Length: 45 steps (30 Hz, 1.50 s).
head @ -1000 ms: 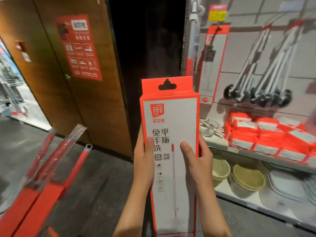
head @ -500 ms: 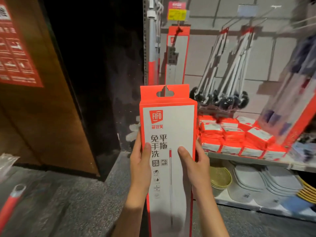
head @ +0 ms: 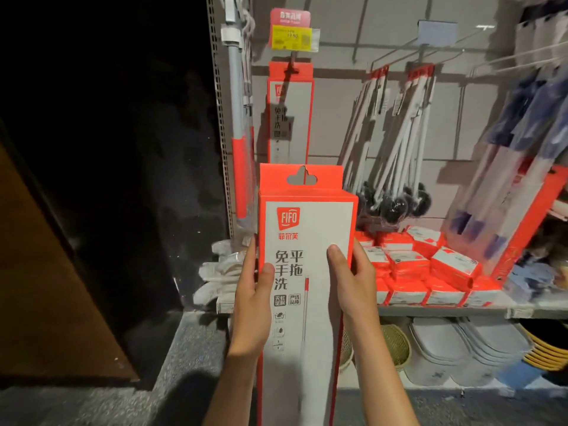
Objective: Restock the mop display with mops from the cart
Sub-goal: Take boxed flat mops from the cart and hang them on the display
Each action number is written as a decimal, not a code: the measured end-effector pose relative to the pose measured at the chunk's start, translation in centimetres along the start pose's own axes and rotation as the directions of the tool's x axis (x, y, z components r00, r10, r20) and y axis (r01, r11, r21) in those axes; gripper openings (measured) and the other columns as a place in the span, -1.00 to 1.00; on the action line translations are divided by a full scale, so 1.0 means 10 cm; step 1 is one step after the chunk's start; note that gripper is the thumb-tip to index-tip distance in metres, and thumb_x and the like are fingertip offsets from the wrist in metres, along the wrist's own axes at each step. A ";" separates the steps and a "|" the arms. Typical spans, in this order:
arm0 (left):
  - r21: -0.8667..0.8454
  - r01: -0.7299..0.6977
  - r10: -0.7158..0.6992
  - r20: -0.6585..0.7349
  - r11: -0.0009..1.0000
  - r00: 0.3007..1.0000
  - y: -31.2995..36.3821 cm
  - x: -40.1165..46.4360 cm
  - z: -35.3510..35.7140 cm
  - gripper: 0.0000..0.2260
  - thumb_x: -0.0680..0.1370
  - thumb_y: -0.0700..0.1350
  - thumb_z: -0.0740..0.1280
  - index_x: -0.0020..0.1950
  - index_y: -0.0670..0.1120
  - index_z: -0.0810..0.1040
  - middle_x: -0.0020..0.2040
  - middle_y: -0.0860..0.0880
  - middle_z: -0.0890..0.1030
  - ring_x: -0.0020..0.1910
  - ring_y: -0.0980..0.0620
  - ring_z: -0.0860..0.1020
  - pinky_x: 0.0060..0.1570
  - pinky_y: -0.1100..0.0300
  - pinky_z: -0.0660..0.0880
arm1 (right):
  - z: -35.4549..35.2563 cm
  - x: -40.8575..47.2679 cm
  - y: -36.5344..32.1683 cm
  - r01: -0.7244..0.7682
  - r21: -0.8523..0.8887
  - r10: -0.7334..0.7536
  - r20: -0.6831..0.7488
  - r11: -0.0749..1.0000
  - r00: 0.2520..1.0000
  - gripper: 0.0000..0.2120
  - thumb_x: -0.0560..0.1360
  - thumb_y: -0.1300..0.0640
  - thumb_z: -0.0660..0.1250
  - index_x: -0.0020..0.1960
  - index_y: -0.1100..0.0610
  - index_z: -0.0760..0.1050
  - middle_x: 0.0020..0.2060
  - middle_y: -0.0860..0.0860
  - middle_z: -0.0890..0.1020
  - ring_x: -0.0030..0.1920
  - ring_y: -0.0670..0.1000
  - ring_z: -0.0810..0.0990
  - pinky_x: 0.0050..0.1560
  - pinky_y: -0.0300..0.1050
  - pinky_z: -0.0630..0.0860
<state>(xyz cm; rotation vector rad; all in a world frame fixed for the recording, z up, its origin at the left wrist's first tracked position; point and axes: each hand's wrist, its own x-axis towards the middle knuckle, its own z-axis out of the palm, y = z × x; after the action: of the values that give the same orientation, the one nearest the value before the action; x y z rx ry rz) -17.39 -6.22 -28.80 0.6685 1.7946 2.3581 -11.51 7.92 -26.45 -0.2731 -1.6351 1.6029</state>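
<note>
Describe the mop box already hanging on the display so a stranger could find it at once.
Start at the grey wall panel behind the shelves and find the yellow price tag near its upper left. The hanging mop box dangles from the hook just beneath it. Unlike the loose white-handled brushes to its right, it is a tall red-edged carton.

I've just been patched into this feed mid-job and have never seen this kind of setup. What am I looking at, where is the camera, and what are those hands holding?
There is no machine here. The one view comes from a wide-angle camera worn on a person's head, looking forward and down at their own bare hands. The left hand and right hand grip the sides of a tall red and white boxed mop, held upright, thumbs on its front. Ahead is the store's display wall: a matching hanging box on a hook under a yellow price tag, and long-handled brushes hanging to its right. The shelf below carries stacked red packs.
</note>
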 end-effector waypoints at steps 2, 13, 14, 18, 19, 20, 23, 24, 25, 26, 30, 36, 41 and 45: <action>-0.014 0.030 -0.030 0.019 0.999 0.999 -0.05 0.17 -0.01 -0.53 0.62 0.17 0.17 0.55 0.20 0.30 0.34 0.13 0.60 0.29 0.05 0.60 0.11 0.09 0.63 | 0.06 0.09 0.07 0.002 0.015 -0.002 -0.019 1.000 1.000 -0.47 0.43 -0.17 0.37 0.33 0.03 0.55 0.17 -0.07 0.68 0.22 -0.01 0.63 0.22 0.02 0.56; 0.111 -0.037 0.036 0.016 0.993 0.999 0.07 1.09 0.21 -0.62 0.68 0.22 0.08 0.50 0.29 0.31 0.25 0.32 0.59 0.19 0.29 0.59 -0.12 0.50 0.51 | 0.25 0.88 0.21 0.022 0.158 -0.011 -0.070 0.987 0.997 -0.46 0.44 -0.13 0.41 0.37 0.03 0.54 0.22 -0.05 0.66 0.24 -0.02 0.63 0.11 -0.16 0.58; 0.118 -0.051 0.049 0.021 0.992 0.999 0.11 1.19 0.25 -0.63 0.68 0.22 0.10 0.50 0.30 0.30 0.24 0.33 0.59 0.18 0.29 0.60 -0.12 0.49 0.51 | 0.26 0.98 0.22 0.018 0.170 -0.006 -0.070 0.985 0.998 -0.46 0.44 -0.13 0.41 0.38 0.03 0.53 0.22 -0.05 0.67 0.24 -0.01 0.63 0.12 -0.12 0.59; 0.172 -0.100 0.096 0.029 0.980 0.995 0.29 1.62 0.40 -0.66 0.67 0.25 0.08 0.45 0.39 0.29 0.19 0.37 0.59 0.14 0.31 0.61 -0.17 0.52 0.50 | 0.31 1.38 0.25 0.005 0.197 0.009 -0.067 0.980 0.998 -0.51 0.44 -0.09 0.43 0.35 -0.01 0.56 0.16 -0.08 0.70 0.19 -0.03 0.66 0.16 -0.04 0.59; 0.181 -0.116 0.112 0.033 0.977 0.993 0.33 1.71 0.44 -0.66 0.66 0.27 0.07 0.45 0.41 0.30 0.19 0.39 0.59 0.13 0.34 0.60 -0.17 0.55 0.48 | 0.32 1.48 0.25 0.004 0.202 0.009 -0.063 0.979 0.998 -0.55 0.44 -0.08 0.43 0.32 -0.04 0.58 0.13 -0.09 0.71 0.17 -0.04 0.67 0.15 -0.03 0.59; 0.183 -0.132 0.128 0.033 0.974 0.991 0.35 1.81 0.48 -0.65 0.66 0.28 0.07 0.45 0.40 0.30 0.19 0.40 0.58 0.13 0.37 0.59 -0.18 0.57 0.46 | 0.33 1.59 0.24 0.004 0.204 0.008 -0.056 0.979 0.998 -0.58 0.44 -0.07 0.43 0.28 -0.07 0.60 0.11 -0.09 0.71 0.15 -0.04 0.68 0.15 -0.03 0.58; 0.195 -0.158 0.160 0.005 0.968 0.987 0.38 2.05 0.60 -0.57 0.62 0.31 0.07 0.48 0.31 0.31 0.14 0.39 0.60 0.09 0.38 0.60 -0.20 0.57 0.46 | 0.33 1.89 0.23 0.004 0.198 0.002 -0.029 0.980 1.000 -0.60 0.44 -0.05 0.42 0.27 -0.05 0.61 0.08 -0.08 0.72 0.13 -0.03 0.69 0.17 0.01 0.58; 0.196 -0.164 0.168 -0.007 0.967 0.986 0.38 2.13 0.64 -0.56 0.60 0.32 0.08 0.48 0.30 0.32 0.11 0.36 0.62 0.05 0.35 0.62 -0.22 0.55 0.47 | 0.33 1.99 0.23 0.002 0.198 0.002 -0.019 0.980 1.000 -0.59 0.44 -0.05 0.42 0.28 -0.02 0.61 0.09 -0.07 0.72 0.13 -0.02 0.69 0.18 0.04 0.59; 0.193 -0.168 0.173 -0.013 0.967 0.985 0.38 2.21 0.67 -0.55 0.59 0.35 0.08 0.46 0.31 0.33 0.09 0.31 0.65 0.02 0.29 0.65 -0.23 0.51 0.50 | 0.32 2.08 0.23 -0.002 0.195 0.003 -0.008 0.981 1.000 -0.58 0.44 -0.05 0.42 0.29 -0.02 0.61 0.08 -0.07 0.72 0.13 -0.02 0.69 0.18 0.05 0.59; 0.191 -0.170 0.176 -0.017 0.967 0.984 0.37 2.28 0.70 -0.56 0.57 0.37 0.08 0.44 0.33 0.34 0.07 0.25 0.67 0.00 0.23 0.68 -0.24 0.46 0.53 | 0.32 2.17 0.24 -0.006 0.193 0.006 0.002 0.981 1.000 -0.58 0.44 -0.06 0.43 0.29 -0.03 0.61 0.08 -0.07 0.73 0.12 -0.01 0.69 0.17 0.06 0.60; 0.180 -0.189 0.200 -0.043 0.965 0.979 0.35 2.54 0.80 -0.45 0.51 0.47 0.09 0.46 0.35 0.29 0.11 0.22 0.68 0.00 0.19 0.69 -0.24 0.39 0.57 | 0.31 2.47 0.23 -0.008 0.191 0.001 0.034 0.981 0.999 -0.54 0.37 -0.18 0.46 0.26 -0.16 0.60 0.06 -0.08 0.73 0.09 0.00 0.71 0.09 0.04 0.62; 0.141 -0.205 0.215 -0.062 0.969 0.975 0.37 2.84 0.86 -0.54 0.58 0.37 0.11 0.46 0.32 0.32 0.10 0.19 0.68 -0.03 0.19 0.70 -0.29 0.44 0.53 | 0.39 2.79 0.19 0.006 0.213 -0.023 0.079 0.977 0.997 -0.52 0.41 -0.13 0.45 0.31 -0.09 0.58 0.06 -0.05 0.73 0.04 0.03 0.72 -0.05 -0.06 0.65; 0.146 -0.232 0.242 -0.057 0.962 0.968 0.41 3.08 0.76 -0.59 0.60 0.34 0.10 0.44 0.33 0.32 0.05 0.13 0.70 -0.07 0.10 0.72 -0.30 0.38 0.56 | 0.57 2.97 0.16 0.032 0.235 -0.054 0.086 0.971 0.995 -0.46 0.37 -0.18 0.46 0.33 -0.12 0.56 0.07 -0.06 0.73 0.04 0.03 0.72 -0.08 -0.08 0.65; 0.135 -0.248 0.255 -0.030 0.959 0.967 0.51 3.25 0.67 -0.55 0.56 0.35 0.10 0.44 0.33 0.33 0.05 0.10 0.70 -0.09 0.05 0.72 -0.26 0.23 0.64 | 0.71 3.07 0.12 0.065 0.229 -0.080 0.056 0.971 0.995 -0.44 0.35 -0.20 0.46 0.33 -0.12 0.57 0.06 -0.06 0.73 0.06 0.03 0.72 -0.08 -0.08 0.66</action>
<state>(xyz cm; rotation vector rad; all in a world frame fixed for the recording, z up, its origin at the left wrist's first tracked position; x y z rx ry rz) -42.99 9.32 -13.50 0.9161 2.0065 2.4450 -36.58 23.06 -14.63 -0.0421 -1.4742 1.7397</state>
